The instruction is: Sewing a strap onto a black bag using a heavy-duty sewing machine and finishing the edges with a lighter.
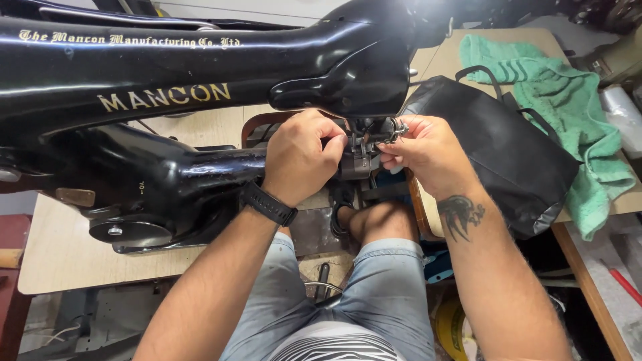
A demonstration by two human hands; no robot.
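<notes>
A big black sewing machine (154, 93) with a long arm fills the upper left of the head view. Both my hands work at its needle end. My left hand (301, 157), with a black watch on its wrist, is curled with its fingertips pinching a small dark piece (359, 162) under the machine head. My right hand (424, 154) meets it from the right, pinching the same spot near a small metal part (396, 128). What exactly sits between the fingers is partly hidden.
A black bag (508, 154) lies on the wooden table (67, 254) right of my hands, with a green towel (575, 107) behind it. My knees in light denim shorts are below. A red tool (625, 284) lies at the lower right.
</notes>
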